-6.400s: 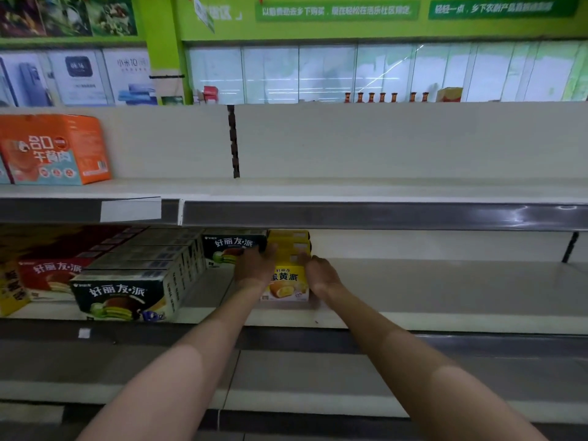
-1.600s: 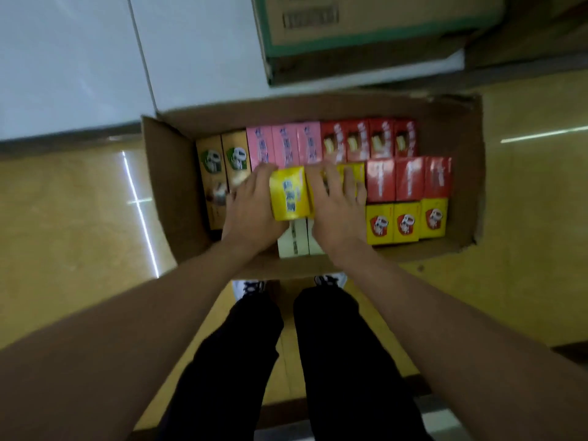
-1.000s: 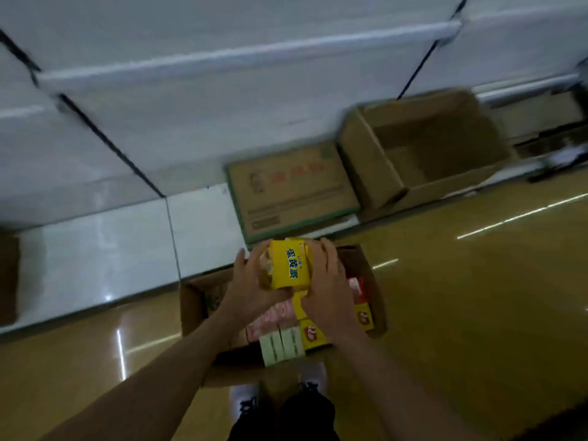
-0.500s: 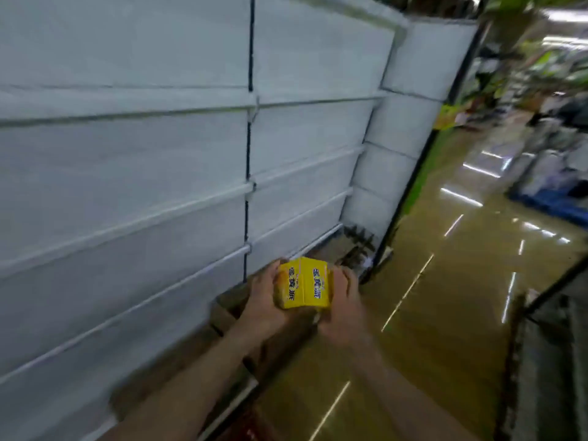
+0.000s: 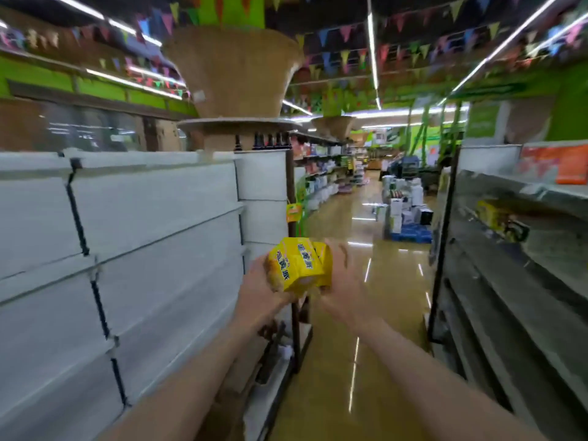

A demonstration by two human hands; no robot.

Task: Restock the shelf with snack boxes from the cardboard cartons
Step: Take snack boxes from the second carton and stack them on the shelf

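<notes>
Left hand point(image 5: 264, 292) and right hand point(image 5: 345, 289) are clamping two yellow egg-yolk pie boxes point(image 5: 299, 265) side by side at chest height in the aisle, blurred, shelf point(image 5: 521, 218) to the right; a loose squeeze risks one box dropping.

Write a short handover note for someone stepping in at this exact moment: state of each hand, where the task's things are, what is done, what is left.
Left hand: holds the yellow snack boxes from the left.
Right hand: fingers look straight beside the boxes; blur hides the contact.
Boxes: held up in the aisle.
Done: boxes are out of the carton.
Left: set them on the shelf at right, where similar yellow boxes sit.
</notes>
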